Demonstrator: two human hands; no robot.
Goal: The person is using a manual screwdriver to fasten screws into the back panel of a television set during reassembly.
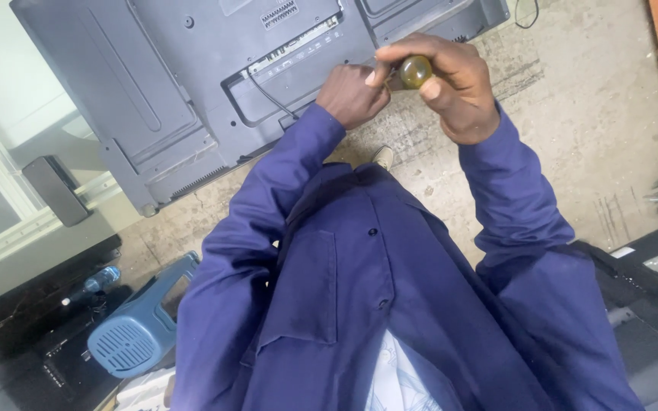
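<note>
Your right hand is gripping a screwdriver with a rounded amber handle; your left hand is curling shut against its shaft.

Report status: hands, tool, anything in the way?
Right hand gripping amber-handled screwdriver. Left hand closed at its shaft, against grey plastic television back panel. Black cable close by, nothing blocking.

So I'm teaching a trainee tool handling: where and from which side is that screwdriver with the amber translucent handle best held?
Take the amber translucent screwdriver handle at its rounded butt end, coming from the near side, as the right hand does. The shaft points away towards the grey plastic television back panel, where the left hand sits near the tip.
</note>
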